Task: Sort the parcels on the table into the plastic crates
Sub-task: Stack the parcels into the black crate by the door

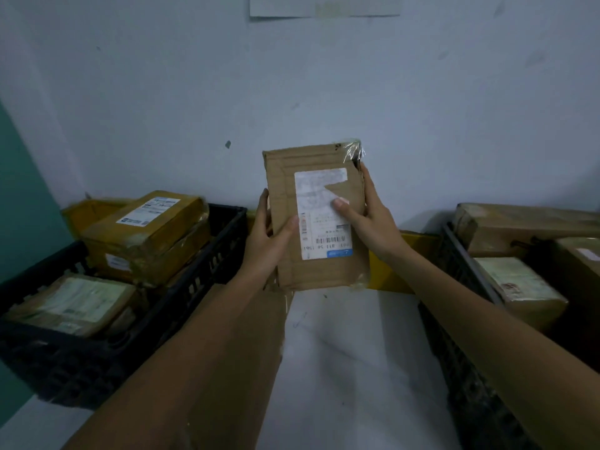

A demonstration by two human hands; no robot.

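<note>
The left thumb presses flat on the front of a flat cardboard parcel, and the other fingers of the left hand curl round its left edge to the back; the right thumb lies on the white shipping label, while the fingers of the right hand wrap the parcel's right edge. Both hands grip the parcel, holding it upright in the air above the white table, well clear of the surface, between the two crates; its label faces the camera with the barcode near the bottom, and crumpled clear tape sticks out at its top right corner.

Under the left forearm a brown cardboard piece lies on the table; what it is cannot be told.

To the left stands a black plastic crate with several taped parcels inside, one big box stacked on top and a flatter packet toward the near end; to the right a second dark crate holds more boxes. A yellow object sits behind the held parcel against the pale wall.
</note>
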